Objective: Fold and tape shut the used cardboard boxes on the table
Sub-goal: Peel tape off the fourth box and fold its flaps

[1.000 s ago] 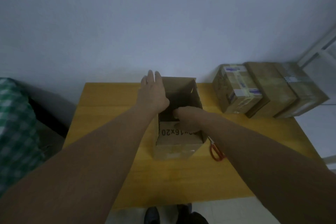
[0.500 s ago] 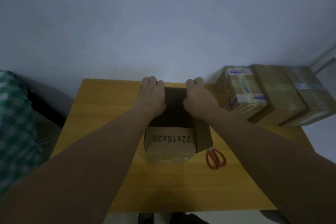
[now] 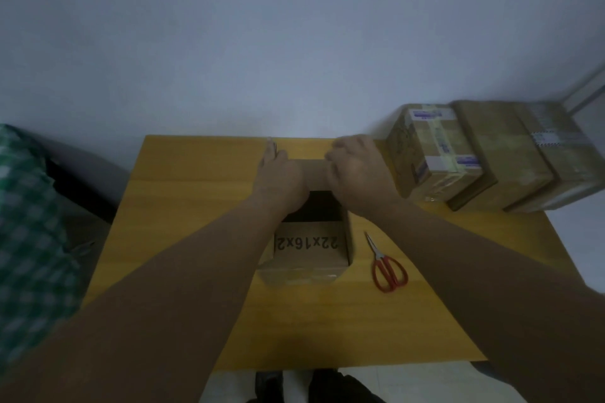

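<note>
At frame centre, an open box (image 3: 307, 255) on the worktop (image 3: 196, 206) is being folded: its far flap (image 3: 315, 170) is pressed by the flat left hand (image 3: 278, 178) and gripped by the curled right hand (image 3: 358, 177). Taping is judged outstanding; taped boxes (image 3: 435, 154) are seen centre right.

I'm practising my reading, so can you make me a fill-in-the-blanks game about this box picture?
The scissors on the table have ___ handles.
The scissors lie to the ___ of the open box.
___ taped boxes sit at the table's far corner.
Missing words: red; right; three.
</note>
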